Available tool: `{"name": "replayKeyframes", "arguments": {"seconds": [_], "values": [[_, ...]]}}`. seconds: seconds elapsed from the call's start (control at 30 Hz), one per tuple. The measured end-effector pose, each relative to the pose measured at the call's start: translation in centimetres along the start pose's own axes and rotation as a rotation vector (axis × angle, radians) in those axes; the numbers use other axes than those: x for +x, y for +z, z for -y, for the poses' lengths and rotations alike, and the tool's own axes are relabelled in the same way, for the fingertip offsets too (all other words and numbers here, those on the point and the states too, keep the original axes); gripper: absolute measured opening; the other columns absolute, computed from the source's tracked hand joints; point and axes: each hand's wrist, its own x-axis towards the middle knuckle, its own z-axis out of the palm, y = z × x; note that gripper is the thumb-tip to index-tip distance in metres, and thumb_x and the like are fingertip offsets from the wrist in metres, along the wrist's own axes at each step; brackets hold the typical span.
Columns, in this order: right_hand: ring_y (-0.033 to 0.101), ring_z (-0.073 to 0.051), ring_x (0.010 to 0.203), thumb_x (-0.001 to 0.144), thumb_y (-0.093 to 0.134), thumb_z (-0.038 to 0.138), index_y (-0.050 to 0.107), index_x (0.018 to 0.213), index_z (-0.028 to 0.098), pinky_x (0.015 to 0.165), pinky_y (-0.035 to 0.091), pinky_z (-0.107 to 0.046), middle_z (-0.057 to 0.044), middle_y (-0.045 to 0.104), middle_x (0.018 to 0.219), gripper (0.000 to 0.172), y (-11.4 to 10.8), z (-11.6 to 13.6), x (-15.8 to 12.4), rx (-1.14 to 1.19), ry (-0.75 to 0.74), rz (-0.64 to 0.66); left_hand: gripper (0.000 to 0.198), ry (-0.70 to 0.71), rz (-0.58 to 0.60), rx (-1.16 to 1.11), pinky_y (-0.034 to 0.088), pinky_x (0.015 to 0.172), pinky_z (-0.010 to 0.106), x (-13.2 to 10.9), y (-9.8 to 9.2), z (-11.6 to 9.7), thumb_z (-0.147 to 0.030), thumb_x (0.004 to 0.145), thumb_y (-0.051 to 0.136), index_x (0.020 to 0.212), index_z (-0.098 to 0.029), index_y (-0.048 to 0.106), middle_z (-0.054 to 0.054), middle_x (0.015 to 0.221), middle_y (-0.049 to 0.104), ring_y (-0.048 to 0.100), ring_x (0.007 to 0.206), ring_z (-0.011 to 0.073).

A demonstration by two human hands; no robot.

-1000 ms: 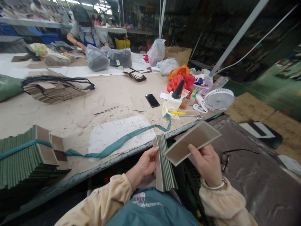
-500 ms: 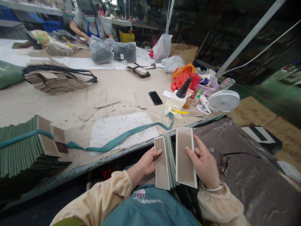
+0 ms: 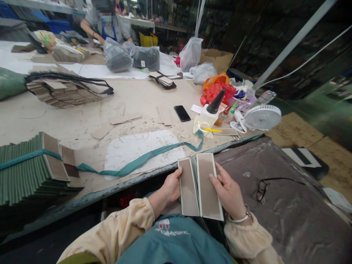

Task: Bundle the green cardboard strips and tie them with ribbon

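Over my lap, just off the table's edge, my left hand (image 3: 171, 185) grips the left side of a stack of light-edged brown panels (image 3: 189, 187), thumb on the front face. My right hand (image 3: 228, 189) is closed on the right side of another brown panel (image 3: 210, 185), its thumb across the face. Thin green-and-white edges show between the two faces, which meet near the bottom and part slightly at the top. How many panels each hand holds is hidden.
A big bundle of green-edged panels (image 3: 30, 167) stands at left, tied with a teal strip (image 3: 143, 159) trailing over a white sheet (image 3: 118, 146). A phone (image 3: 182, 113), glue bottle (image 3: 207, 116) and fan (image 3: 262, 117) lie beyond. Glasses (image 3: 261, 190) rest at right. A person (image 3: 110, 29) works across the table.
My right hand has moved left with its panel, closing most of the gap to the stack in my left hand. The fanned edges between them are now narrower.
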Motion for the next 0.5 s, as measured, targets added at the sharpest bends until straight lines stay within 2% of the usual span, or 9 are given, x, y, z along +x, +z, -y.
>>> {"name": "replayKeyframes", "arguments": {"seconds": [0.13,0.27,0.33,0.5], "values": [[0.060,-0.013,0.065,0.089,0.046,0.043,0.044,0.134,0.016,0.059,0.045,-0.020,0.003,0.063,0.068,0.052,0.3,-0.2,0.1,0.001,-0.010,0.001,0.050,-0.017,0.125,-0.009,0.044,0.093,0.040,-0.2,0.3,-0.1,-0.049,0.088,0.044,0.111,-0.008,0.061,0.015,0.099,0.069,0.064,0.096,0.0275],[0.053,-0.011,0.054,0.089,0.047,0.041,0.043,0.134,0.015,0.054,0.042,-0.020,0.007,0.054,0.057,0.053,0.7,0.0,0.0,-0.025,-0.049,-0.016,0.058,0.012,0.236,-0.030,0.041,0.097,0.042,-0.4,0.5,-0.1,-0.055,0.088,0.040,0.118,-0.009,0.058,0.015,0.106,0.068,0.062,0.101,0.0283],[0.051,-0.011,0.052,0.088,0.048,0.040,0.043,0.135,0.015,0.053,0.042,-0.019,0.007,0.051,0.055,0.053,1.0,0.1,-0.1,-0.027,-0.074,-0.023,0.059,0.036,0.235,-0.026,0.042,0.096,0.041,-0.5,0.6,-0.1,-0.056,0.088,0.038,0.120,-0.010,0.058,0.015,0.107,0.068,0.062,0.101,0.0279],[0.054,-0.010,0.056,0.088,0.048,0.039,0.043,0.134,0.016,0.055,0.043,-0.019,0.005,0.059,0.063,0.052,1.5,0.1,-0.2,-0.009,-0.085,-0.002,0.059,0.070,0.223,-0.016,0.044,0.093,0.040,-0.7,0.7,-0.3,-0.057,0.089,0.035,0.122,-0.012,0.057,0.014,0.108,0.067,0.063,0.099,0.0273]]}}
